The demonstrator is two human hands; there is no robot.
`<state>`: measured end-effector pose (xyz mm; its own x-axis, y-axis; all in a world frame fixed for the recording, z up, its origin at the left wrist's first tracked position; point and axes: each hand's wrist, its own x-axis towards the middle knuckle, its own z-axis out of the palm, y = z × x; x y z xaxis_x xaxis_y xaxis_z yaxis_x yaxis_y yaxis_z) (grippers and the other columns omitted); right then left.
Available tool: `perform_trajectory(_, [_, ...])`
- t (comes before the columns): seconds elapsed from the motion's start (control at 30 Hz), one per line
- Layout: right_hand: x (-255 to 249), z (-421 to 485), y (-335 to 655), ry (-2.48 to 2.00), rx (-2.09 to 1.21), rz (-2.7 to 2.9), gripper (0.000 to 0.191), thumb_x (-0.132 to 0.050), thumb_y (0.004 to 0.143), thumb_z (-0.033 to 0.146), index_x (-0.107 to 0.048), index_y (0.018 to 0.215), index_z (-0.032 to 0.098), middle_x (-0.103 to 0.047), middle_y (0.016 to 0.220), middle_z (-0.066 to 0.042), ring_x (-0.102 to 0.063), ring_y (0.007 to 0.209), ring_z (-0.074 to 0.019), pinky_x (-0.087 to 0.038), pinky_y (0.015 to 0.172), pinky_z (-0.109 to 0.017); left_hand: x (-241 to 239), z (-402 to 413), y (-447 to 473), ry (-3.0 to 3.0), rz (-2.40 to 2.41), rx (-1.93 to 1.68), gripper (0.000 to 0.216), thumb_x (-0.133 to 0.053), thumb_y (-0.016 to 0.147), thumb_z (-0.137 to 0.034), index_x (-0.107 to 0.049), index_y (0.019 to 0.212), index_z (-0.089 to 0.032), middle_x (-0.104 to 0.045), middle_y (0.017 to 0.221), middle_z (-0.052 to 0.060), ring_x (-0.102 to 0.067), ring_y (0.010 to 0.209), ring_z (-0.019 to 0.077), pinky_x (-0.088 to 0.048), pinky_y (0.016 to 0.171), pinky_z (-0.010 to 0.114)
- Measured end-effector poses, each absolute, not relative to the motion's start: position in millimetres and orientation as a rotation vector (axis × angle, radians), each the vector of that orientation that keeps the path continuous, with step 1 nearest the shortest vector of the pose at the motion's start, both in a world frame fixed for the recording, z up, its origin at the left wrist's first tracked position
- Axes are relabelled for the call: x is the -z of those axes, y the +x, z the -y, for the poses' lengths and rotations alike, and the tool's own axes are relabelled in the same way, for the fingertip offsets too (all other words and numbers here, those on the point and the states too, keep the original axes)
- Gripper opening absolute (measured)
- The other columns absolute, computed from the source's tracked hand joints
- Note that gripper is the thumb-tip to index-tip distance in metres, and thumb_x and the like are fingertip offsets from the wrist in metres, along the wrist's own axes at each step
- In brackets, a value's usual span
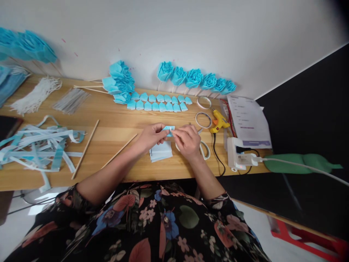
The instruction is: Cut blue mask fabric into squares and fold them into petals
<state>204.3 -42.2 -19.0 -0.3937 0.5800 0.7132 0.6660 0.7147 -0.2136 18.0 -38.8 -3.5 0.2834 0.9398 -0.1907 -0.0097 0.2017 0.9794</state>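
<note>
My left hand (153, 136) is closed on a small light-blue fabric piece (172, 128), pinched between thumb and fingers. Closed in a pinch, my right hand (188, 140) meets the front of that piece at a small white bit (170, 130); its exact kind is too small to tell. Below the hands lies a stack of pale blue cut pieces (160, 152). Scissors (205, 150) lie partly hidden beneath my right hand, their white handle showing. Behind the hands, blue petals (155, 106) with pointed tops are laid out in two rows.
Blue fabric flowers (194, 78) on sticks lean on the wall; more (119, 83) lie left. Two tape rolls (203, 119), a yellow glue gun (219, 122) and a power strip (235, 154) are right. Fabric strips (35, 149), wooden sticks (85, 149), grey wires (71, 100) and white cords (38, 95) lie left.
</note>
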Motion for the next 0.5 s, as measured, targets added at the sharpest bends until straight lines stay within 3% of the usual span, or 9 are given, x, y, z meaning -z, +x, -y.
perform_trajectory(0.5, [21.8, 41.7, 205.9, -0.962, 0.121, 2.136, 0.019, -0.061, 0.09, 0.015, -0.074, 0.101, 0.025, -0.07, 0.089, -0.005, -0.061, 0.086, -0.02, -0.051, 0.075, -0.035, 4.2, 38.6, 16.4, 0.978, -0.938, -0.888, 0.016, -0.061, 0.081, -0.028, -0.06, 0.071, -0.016, -0.058, 0.058, -0.001, -0.052, 0.052, 0.0093, -0.041, 0.055, 0.023])
